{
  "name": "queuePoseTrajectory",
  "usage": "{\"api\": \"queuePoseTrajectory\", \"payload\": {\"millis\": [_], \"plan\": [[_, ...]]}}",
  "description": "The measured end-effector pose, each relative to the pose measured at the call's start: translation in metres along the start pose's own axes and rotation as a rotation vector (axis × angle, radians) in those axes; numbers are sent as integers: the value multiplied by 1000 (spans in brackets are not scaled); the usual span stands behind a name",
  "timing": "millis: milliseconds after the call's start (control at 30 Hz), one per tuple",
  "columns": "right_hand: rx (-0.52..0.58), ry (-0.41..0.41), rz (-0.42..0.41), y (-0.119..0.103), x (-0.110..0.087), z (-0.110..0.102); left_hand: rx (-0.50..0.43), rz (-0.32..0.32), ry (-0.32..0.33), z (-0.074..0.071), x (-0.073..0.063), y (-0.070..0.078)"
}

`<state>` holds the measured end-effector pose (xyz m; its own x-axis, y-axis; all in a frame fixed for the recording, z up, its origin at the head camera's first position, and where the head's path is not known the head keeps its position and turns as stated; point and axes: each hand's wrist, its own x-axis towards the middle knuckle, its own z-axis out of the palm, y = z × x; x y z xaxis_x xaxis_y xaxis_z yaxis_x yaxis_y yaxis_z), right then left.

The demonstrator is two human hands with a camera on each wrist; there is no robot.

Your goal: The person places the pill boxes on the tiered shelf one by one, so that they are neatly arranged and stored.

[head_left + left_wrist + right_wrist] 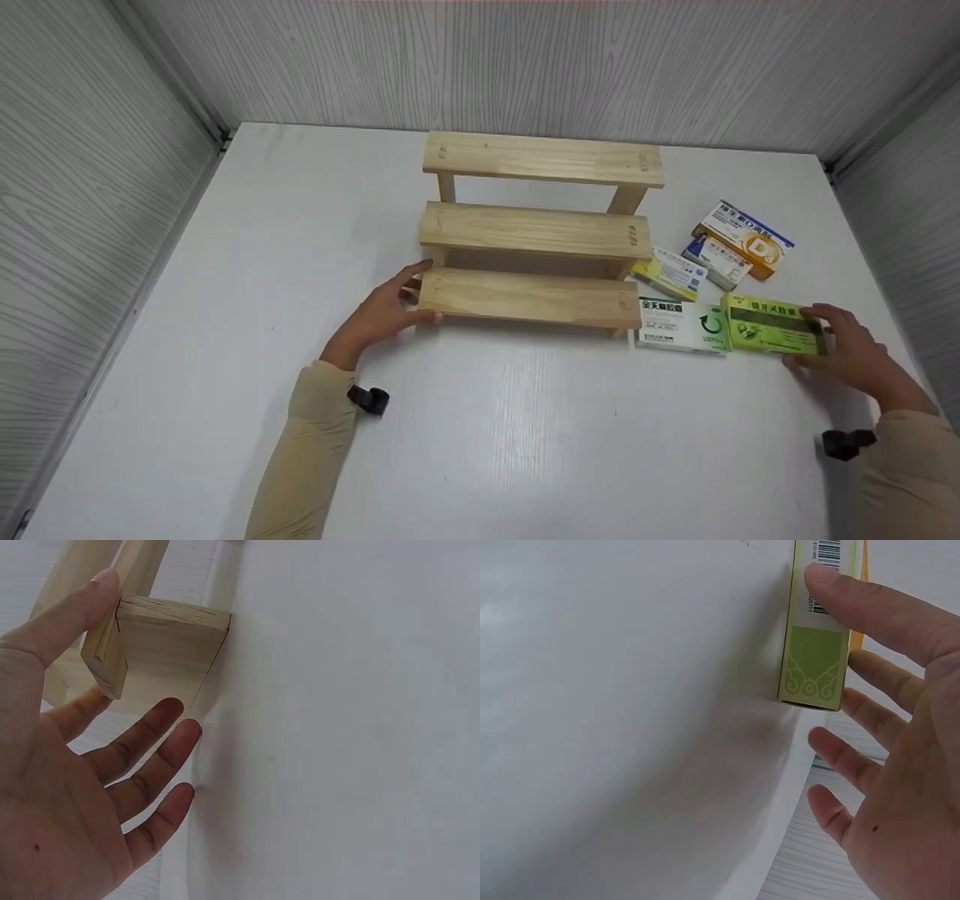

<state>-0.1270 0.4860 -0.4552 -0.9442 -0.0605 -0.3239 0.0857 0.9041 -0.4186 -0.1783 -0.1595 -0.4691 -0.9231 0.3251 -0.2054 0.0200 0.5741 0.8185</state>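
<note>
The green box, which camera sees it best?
The head view: it shows most of the printed top of the green box. The right wrist view shows mainly one narrow side, cut off at the picture's top edge. The left wrist view doesn't show it.

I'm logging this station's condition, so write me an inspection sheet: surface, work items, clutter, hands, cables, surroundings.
Surface: white table, glossy.
Job's things: three-step wooden rack; to its right, green box beside white-green box; yellow-white box, blue-white box and orange-white box bunched farther back.
Clutter: nothing seen apart from these boxes.
Hands: left hand grips the left end of the rack's lowest step; right hand holds the green box's right end.
Cables: nothing seen.
Surroundings: pale woodgrain panels at the back and both sides.
</note>
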Motion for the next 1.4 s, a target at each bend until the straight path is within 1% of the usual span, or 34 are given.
{"api": "queuePoseTrajectory", "payload": {"millis": [133, 233, 300, 367, 500, 600, 667, 767, 867, 1067, 1133, 1233, 1333, 1400], "plan": [[91, -40, 1, -1, -3, -2, -16, -2, -2, 0, -1, 0], [102, -42, 40, 0, -7, -4, 0, -8, -7, -1, -1, 2], [108, -28, 65, 1, -10, -5, 25, -9, -12, -1, -1, 2], [115, 7, 77, 3, -14, -6, 43, -3, -20, -1, -1, 3], [165, 115, 47, 4, -20, -9, 47, 3, -24, -2, -1, 4], [212, 182, 16, -1, -23, -14, 37, 1, -21, -1, -1, 3], [225, 220, 10, -6, -24, -18, 32, 4, -21, -1, -1, 2], [208, 271, -4, -17, -25, -24, 20, 14, -23, 0, 0, 2], [201, 300, -23, -32, -23, -30, 4, 17, -22, 0, -1, 3], [242, 363, -113, -67, -10, -41, -13, 7, -17, 2, -3, 0], [261, 387, -159, -81, -4, -43, -19, 2, -12, 2, -3, -2], [261, 417, -235, -103, 6, -46, -17, 3, -4, 3, -3, -5], [259, 423, -279, -124, 14, -48, -20, 8, -9, 3, -3, -8], [261, 414, -290, -139, 19, -50, -32, 11, -19, 2, -3, -8]]}}
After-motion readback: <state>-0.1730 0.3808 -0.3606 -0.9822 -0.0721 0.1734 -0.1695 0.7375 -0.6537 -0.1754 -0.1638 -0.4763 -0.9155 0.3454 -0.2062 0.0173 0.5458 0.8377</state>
